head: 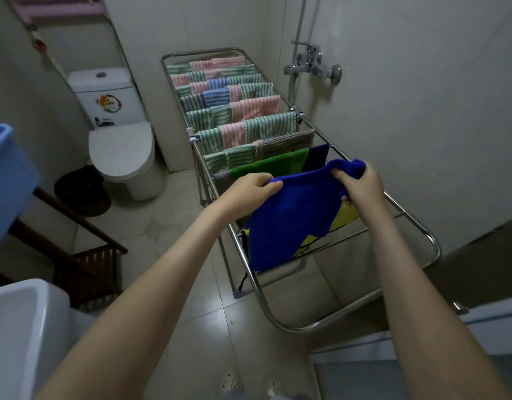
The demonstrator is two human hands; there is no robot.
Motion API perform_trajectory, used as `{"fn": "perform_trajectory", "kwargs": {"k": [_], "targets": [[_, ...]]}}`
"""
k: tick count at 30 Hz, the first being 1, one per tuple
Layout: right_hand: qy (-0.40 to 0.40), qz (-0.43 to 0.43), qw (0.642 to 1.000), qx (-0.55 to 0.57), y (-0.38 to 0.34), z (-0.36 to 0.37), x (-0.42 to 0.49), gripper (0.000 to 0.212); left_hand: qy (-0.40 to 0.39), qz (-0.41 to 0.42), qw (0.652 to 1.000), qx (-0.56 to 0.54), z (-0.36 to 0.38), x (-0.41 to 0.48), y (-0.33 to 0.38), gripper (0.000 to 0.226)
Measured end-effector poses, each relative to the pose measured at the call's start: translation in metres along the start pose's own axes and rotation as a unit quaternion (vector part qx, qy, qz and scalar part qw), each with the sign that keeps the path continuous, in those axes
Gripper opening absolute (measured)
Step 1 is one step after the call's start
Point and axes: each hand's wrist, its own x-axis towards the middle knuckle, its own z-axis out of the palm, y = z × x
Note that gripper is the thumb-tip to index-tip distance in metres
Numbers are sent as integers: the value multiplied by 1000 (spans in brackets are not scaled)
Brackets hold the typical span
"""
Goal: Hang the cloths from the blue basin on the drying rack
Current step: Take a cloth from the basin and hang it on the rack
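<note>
Hands are both gripping the same blue cloth (292, 220) right now, out over the near half of the drying rack (434, 246). The left hand (250, 187) is pinching the cloth's top left corner with its fingers curling over the edge. The right hand (360, 184) is clutching the top right corner, which is bunching into a little wad above the knuckles.

The cloth is hanging down between them, draping across the rack's near rails. It's covering most of a yellow cloth (347, 217) that's peeking out underneath on the right.

Just beyond the hands a green cloth (272, 163) and a navy cloth (317, 157) are lying side by side over a rail, and a grey cloth (286, 144) is hanging on the next rail out. The whole far part of the rack is carrying rows of striped cloths (249, 111) in green, pink, blue and grey.

The blue basin (6, 180) is sitting way over at the left edge, well apart from the rack, above a dark wooden stand (96, 264). Can't tell what's inside it from this angle.

A white toilet (122, 151) with its lid down is standing left of the rack, with a dark round thing (81, 192) lying on the floor beside it. A chrome shower tap (309, 62) is sticking out of the right wall, and the corner of a white sink (18, 327) is showing at near left.
</note>
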Motion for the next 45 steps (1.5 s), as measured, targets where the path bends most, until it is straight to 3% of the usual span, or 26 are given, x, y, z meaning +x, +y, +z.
{"fn": "perform_trajectory", "kwargs": {"k": [6,9,15,17,20,23,25,27,30,32,37,41,45], "targets": [[-28,-13,999,-40,27,-8,-12,21,-50,19,993,108,16,4,-12,30],[-56,-15,998,-33,46,-10,-20,33,-86,25,985,146,20,3,-26,30],[-93,71,991,60,80,-15,-32,24,-177,14,974,143,43,2,-44,28],[-78,140,984,82,86,-17,-37,50,-211,18,962,173,56,2,-48,27],[-68,211,972,-82,97,-21,-45,62,-292,4,930,225,79,0,-52,21],[-138,235,923,-270,116,-23,-48,35,-378,-37,887,264,100,1,-53,19],[-164,240,896,-335,122,-19,-50,18,-413,-80,866,270,108,0,-54,23],[-162,254,896,-326,124,-17,-52,30,-387,-77,885,247,112,2,-56,30],[-152,263,912,-275,128,-17,-50,61,-184,13,955,233,110,9,-60,23],[-142,261,926,-232,129,-17,-47,69,-104,36,951,288,105,15,-62,22],[-35,218,958,-181,131,-8,-33,21,-168,-34,930,325,104,18,-77,20],[-5,175,964,-201,142,-9,-27,14,-153,-22,931,330,104,17,-78,12],[38,146,966,-208,143,-10,-25,12,-171,0,911,374,101,17,-69,10]]}}
